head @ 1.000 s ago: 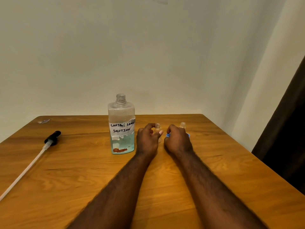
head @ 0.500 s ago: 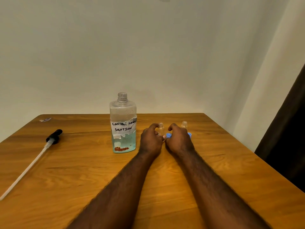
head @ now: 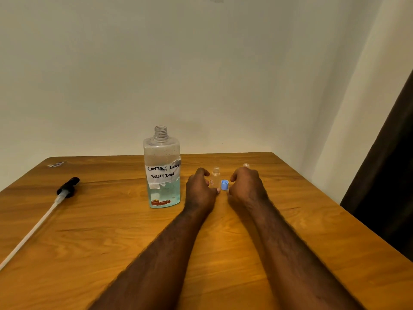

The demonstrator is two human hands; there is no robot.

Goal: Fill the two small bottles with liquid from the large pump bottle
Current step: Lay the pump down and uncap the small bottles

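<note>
Flanking the small bottle (head: 215,178), left hand (head: 199,191) and right hand (head: 247,187) curl fingers (head: 201,172) loosely, empty.

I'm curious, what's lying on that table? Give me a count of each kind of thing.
Large bottle: 1
Small bottles: 2, one mostly hidden behind the right hand
Blue cap: 1
Pump with tube: 1
Small scrap: 1
Total: 6
</note>
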